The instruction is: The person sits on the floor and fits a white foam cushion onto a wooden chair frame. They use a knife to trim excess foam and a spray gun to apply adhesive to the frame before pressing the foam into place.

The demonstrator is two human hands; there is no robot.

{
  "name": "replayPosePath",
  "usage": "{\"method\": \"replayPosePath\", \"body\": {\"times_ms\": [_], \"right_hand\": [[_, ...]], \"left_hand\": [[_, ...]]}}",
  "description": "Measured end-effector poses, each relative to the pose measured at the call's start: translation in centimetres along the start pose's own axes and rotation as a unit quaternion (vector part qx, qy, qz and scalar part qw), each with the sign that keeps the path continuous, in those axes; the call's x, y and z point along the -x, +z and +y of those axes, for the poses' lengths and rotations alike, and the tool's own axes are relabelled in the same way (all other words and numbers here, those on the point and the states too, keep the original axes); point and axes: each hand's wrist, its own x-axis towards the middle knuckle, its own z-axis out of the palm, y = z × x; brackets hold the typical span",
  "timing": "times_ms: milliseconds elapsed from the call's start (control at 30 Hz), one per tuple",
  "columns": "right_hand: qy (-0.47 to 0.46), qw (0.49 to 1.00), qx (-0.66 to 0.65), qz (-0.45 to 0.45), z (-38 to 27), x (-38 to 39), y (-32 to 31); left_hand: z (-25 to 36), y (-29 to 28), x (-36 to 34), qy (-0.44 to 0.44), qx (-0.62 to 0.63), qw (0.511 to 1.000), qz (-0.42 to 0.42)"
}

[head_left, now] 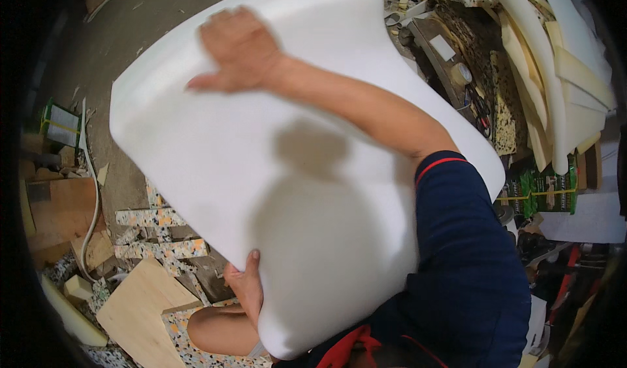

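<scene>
A large white foam cushion (215,146) with rounded edges lies across the middle of the view, tilted, its near end close to my body. My right hand (238,49) rests on its far-left part, palm down, thumb spread out and fingers blurred a little by motion. The right arm reaches over the cushion from the right side. At the lower left, my left hand (247,289) grips the cushion's near-left edge, thumb on the upper side; most of its fingers are hidden. A shadow falls on the white surface.
Left of the cushion lie speckled foam strips (160,217), a plywood board (140,309) and a white cable (93,224). On the right are bent cream foam sheets (539,74), a roll of tape (461,74), green packages (555,188) and loose tools.
</scene>
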Motion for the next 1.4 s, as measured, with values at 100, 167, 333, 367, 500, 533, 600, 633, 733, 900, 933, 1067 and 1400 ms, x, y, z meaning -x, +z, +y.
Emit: {"method": "replayPosePath", "body": {"times_ms": [100, 167, 333, 367, 500, 533, 600, 633, 733, 900, 933, 1067, 1400], "right_hand": [[0.073, 0.993, 0.073, -0.048, 8.4, 3.4, -3.3], [0.112, 0.99, 0.073, -0.047, 12.0, 5.3, -4.0], [0.169, 0.978, 0.118, 0.038, 17.9, 8.4, -4.2], [0.146, 0.98, 0.119, 0.07, 18.8, 8.7, -4.7], [0.251, 0.949, 0.099, -0.162, 21.8, 7.6, -8.1], [0.28, 0.931, 0.081, -0.22, 22.1, 7.3, -8.7], [0.266, 0.945, 0.101, -0.161, 21.9, 6.9, -8.9], [0.249, 0.939, 0.112, -0.207, 21.9, 6.8, -8.9], [0.238, 0.922, 0.082, -0.293, 23.2, 6.5, -8.2], [0.369, 0.89, -0.105, -0.247, 26.3, 6.0, -7.6], [0.38, 0.875, -0.105, -0.281, 26.5, 5.4, -7.4], [0.309, 0.893, -0.022, -0.326, 23.2, 2.1, -6.0], [-0.133, 0.941, -0.127, -0.283, -6.0, -9.1, 1.4]], "left_hand": [[-0.5, -0.1, -0.1, 0.011, 0.024, 1.0, 0.014], [-0.8, -0.2, -0.1, 0.02, 0.004, 1.0, 0.017], [-1.1, -0.7, 0.0, 0.034, -0.017, 0.999, 0.038], [-1.2, -0.8, 0.0, 0.036, -0.014, 0.999, 0.038], [-1.3, -0.8, -0.5, 0.002, 0.005, 1.0, 0.014], [-1.3, -0.8, -0.6, 0.013, 0.003, 1.0, 0.005], [-1.2, -0.7, -0.7, 0.044, -0.001, 0.999, -0.021], [-1.2, -0.6, -0.8, 0.024, -0.018, 0.999, -0.017], [-0.8, -0.6, -0.8, 0.021, -0.038, 0.999, -0.022], [-0.9, -1.4, -0.4, 0.015, -0.059, 0.997, -0.036], [-0.9, -1.5, -0.3, -0.012, -0.027, 0.999, -0.025], [-1.5, -1.7, -0.6, 0.007, 0.071, 0.996, -0.06], [-2.2, -2.2, -0.7, 0.025, 0.074, 0.994, -0.077]]}}
